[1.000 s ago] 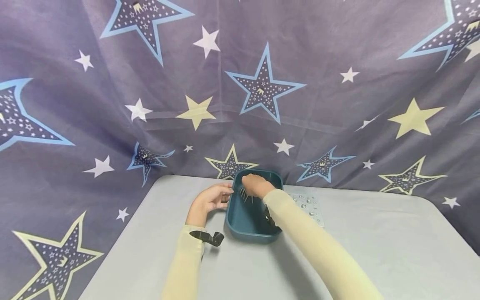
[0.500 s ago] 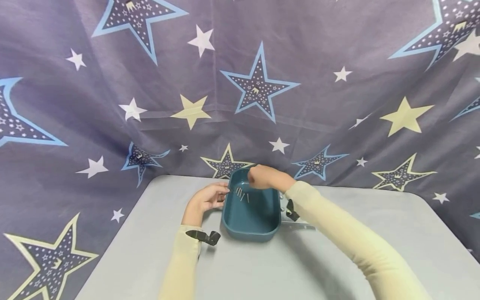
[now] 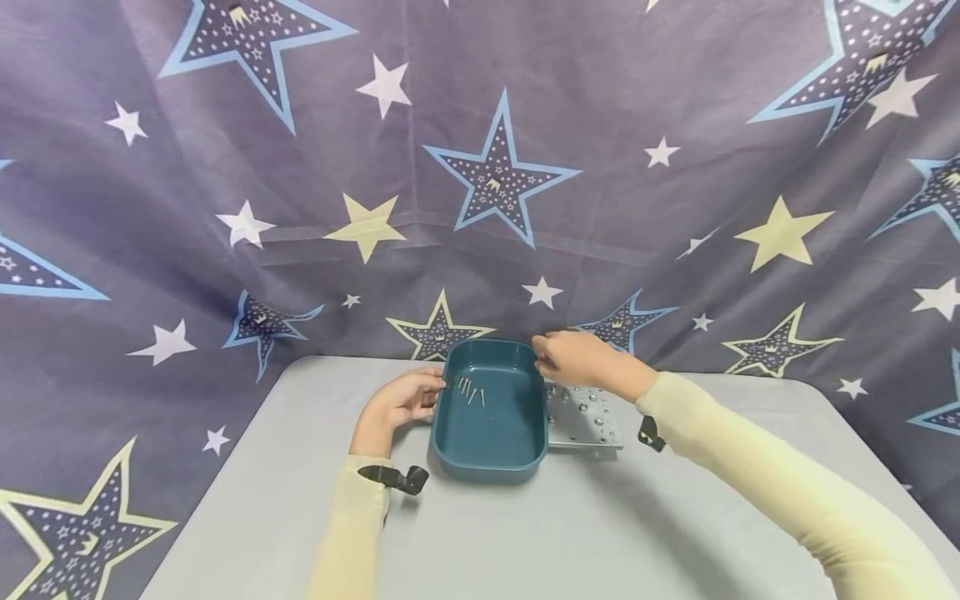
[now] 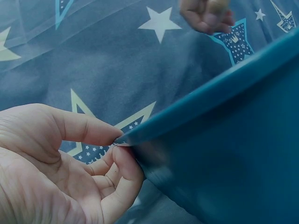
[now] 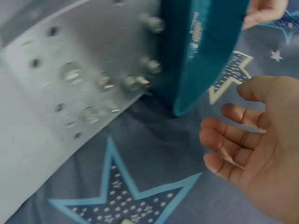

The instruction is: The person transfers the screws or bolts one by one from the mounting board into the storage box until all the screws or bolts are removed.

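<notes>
A teal plastic bin [image 3: 491, 450] stands on the table, with several thin metal pins [image 3: 471, 390], perhaps nails or screws, on its floor toward the far left. My left hand [image 3: 397, 402] is at its left side; in the left wrist view the thumb and a finger [image 4: 126, 170] pinch the bin's edge. My right hand [image 3: 581, 360] hovers just past the far right rim. In the right wrist view its fingers [image 5: 229, 135] are loosely bent and apart, with nothing between them. Right of the bin lies a silver metal plate [image 3: 573, 429] with holes and several round metal knobs.
The light grey table [image 3: 480, 542] ends at the back against a purple-grey star-patterned cloth [image 3: 600, 83]. Each sleeve carries a black wrist strap [image 3: 393, 477]. The plate lies close against the bin's right side.
My right hand has come up out of the bin and moved right over its rim, uncovering the pins and the plate. The left hand stays at the bin's left edge. The view has shifted slightly.
</notes>
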Demonstrator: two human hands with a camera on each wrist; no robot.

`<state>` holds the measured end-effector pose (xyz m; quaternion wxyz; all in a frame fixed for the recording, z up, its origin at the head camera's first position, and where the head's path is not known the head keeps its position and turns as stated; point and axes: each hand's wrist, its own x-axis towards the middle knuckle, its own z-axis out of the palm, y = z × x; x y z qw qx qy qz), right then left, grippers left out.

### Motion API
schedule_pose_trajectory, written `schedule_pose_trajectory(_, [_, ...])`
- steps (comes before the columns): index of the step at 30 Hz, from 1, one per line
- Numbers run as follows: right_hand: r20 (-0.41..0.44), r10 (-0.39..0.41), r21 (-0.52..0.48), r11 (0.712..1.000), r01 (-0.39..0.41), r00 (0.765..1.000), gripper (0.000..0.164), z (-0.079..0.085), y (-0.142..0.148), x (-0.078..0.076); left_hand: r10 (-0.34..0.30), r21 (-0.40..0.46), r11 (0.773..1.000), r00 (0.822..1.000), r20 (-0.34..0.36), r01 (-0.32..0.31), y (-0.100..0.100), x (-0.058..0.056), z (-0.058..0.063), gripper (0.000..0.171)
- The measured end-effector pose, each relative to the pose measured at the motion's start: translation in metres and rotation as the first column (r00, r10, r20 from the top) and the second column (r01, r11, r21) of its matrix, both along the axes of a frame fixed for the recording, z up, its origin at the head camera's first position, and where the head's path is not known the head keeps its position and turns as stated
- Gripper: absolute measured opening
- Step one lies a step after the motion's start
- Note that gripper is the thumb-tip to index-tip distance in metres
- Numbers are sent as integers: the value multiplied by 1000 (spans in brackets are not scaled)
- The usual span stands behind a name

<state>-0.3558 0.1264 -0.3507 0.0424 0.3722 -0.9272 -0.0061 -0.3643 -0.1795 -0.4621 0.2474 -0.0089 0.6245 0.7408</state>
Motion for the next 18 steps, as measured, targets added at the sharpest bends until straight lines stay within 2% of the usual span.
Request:
schedule_pose_trajectory(9, [-111, 29, 77, 997, -20, 993, 16, -24, 27, 5, 18, 0, 1000, 1000, 18, -18, -2, 0, -1, 14])
schedule_pose_trajectory(18, [-203, 121, 152, 984, -91, 972, 24, -32, 49, 12, 1, 3, 1000, 1000, 6, -1, -1, -2, -1, 14])
